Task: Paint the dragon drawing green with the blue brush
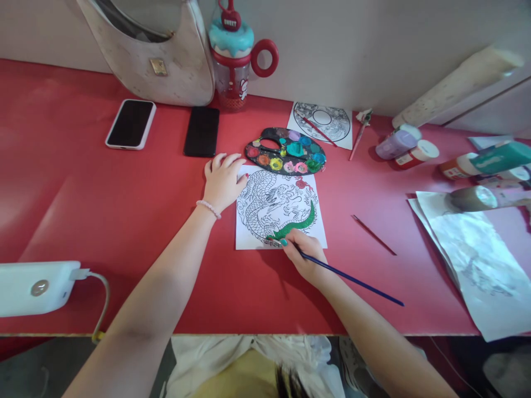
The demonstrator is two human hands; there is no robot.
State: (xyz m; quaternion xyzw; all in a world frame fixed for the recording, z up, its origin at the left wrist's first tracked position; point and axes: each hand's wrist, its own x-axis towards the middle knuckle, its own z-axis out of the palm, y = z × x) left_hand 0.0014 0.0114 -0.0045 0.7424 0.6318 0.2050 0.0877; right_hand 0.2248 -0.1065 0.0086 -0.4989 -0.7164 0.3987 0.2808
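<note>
Lying near the frame's centre on the red worktop, the dragon colouring sheet is looking light, flimsy and best held by its margins; the left hand is resting with fingers apart, thumb at the upper-left corner. The right hand is clamping the dark-blue paintbrush near its bristles, while black linework is showing green and red patches.

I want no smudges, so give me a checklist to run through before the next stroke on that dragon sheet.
1. Blue-handled brush gripped by the right hand: ok.
2. Brush tip over the dragon sheet: ok, near its lower edge.
3. Left hand at the sheet's upper left edge: ok.
4. Green paint dry: cannot tell.
5. Palette clear of the sheet: not ok, it overlaps the top edge in view.
</note>
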